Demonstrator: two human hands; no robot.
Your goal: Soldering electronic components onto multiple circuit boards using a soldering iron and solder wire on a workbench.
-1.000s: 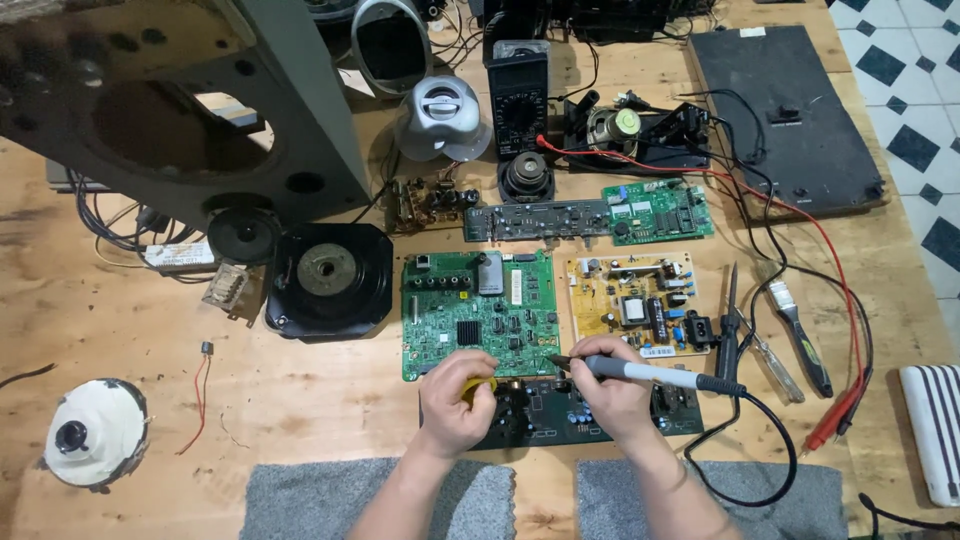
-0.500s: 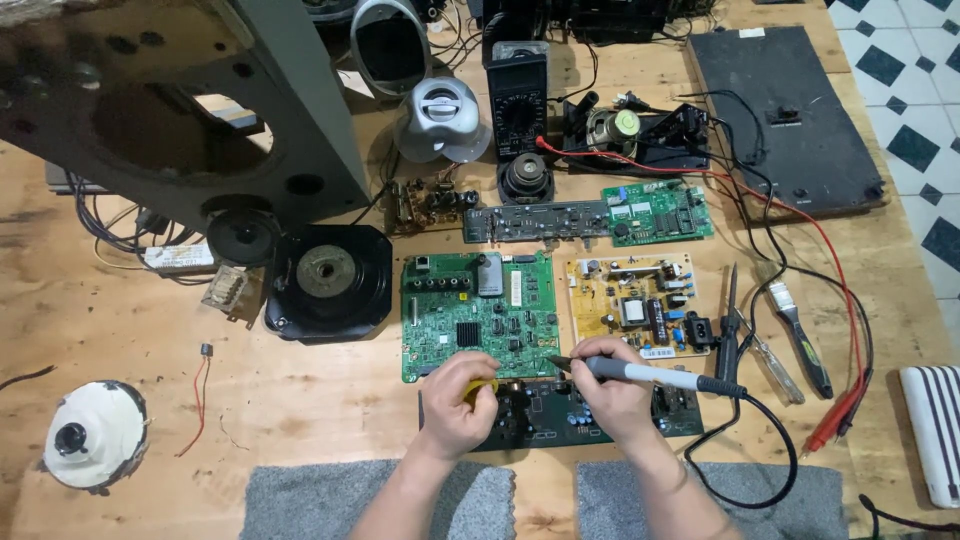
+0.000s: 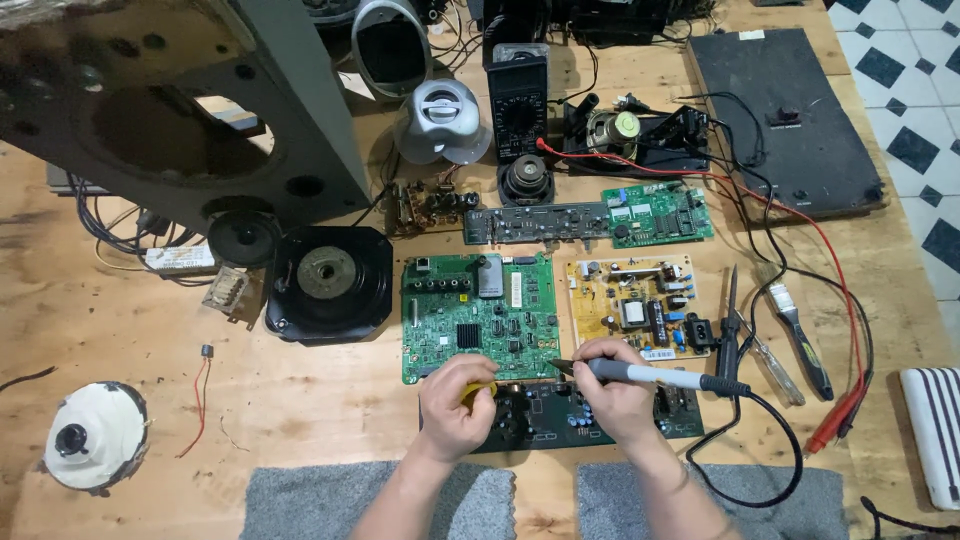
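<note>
Mid-solder on dark circuit board (image 3: 560, 415), lower centre of frame, lying on wooden surface (image 3: 300, 400) just below green circuit board (image 3: 478, 315). Right hand (image 3: 612, 395) closed around soldering iron (image 3: 650, 377), grip clamped on its grey handle, tip pointing left and sitting about at the seam between green board and dark board; exact contact point too small to tell. Left hand (image 3: 455, 405) fingers curled together on something small and yellow (image 3: 482, 392), likely solder or a tool, kind unclear, resting on the dark board's left part. Iron cord (image 3: 760, 450) looping off to lower right. Yellow power board (image 3: 640, 305) right of green board, untouched; long narrow board (image 3: 590, 215) above. Black speaker driver (image 3: 328, 283) centre left, multimeter (image 3: 517, 95) top centre with red lead (image 3: 840, 300) trailing down right side, brush (image 3: 795, 330) and screwdriver at right. Progress judged: work under way, board still flat and open, no finished joints discernible, nothing reassembled; most left to do.
</note>
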